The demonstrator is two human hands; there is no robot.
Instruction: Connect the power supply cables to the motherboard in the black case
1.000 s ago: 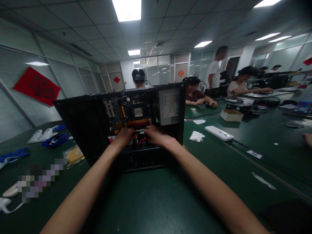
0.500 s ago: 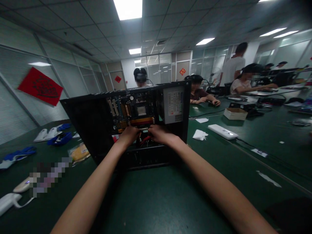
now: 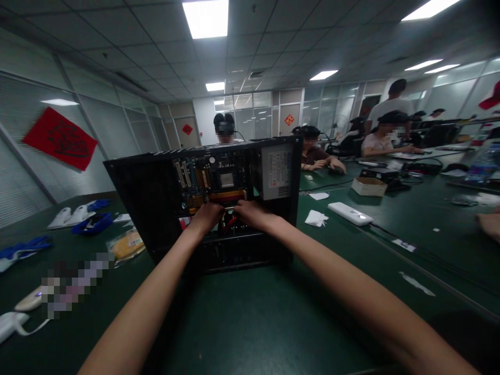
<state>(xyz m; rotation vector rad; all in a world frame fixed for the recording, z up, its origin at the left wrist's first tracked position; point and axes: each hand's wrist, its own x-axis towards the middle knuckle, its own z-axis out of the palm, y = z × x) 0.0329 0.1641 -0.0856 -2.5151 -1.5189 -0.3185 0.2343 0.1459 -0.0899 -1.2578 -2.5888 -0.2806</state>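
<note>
Head view: the open black computer case is stood on the green counter. Below its board, the left hand and right hand are held with fingers curled; whether anything is grasped cannot be told.

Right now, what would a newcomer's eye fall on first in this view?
First, the open black computer case in the middle, with the left hand and right hand both reaching inside. Next, the red paper sign on the glass wall at the left, and the bright lamp in the ceiling above.
</note>
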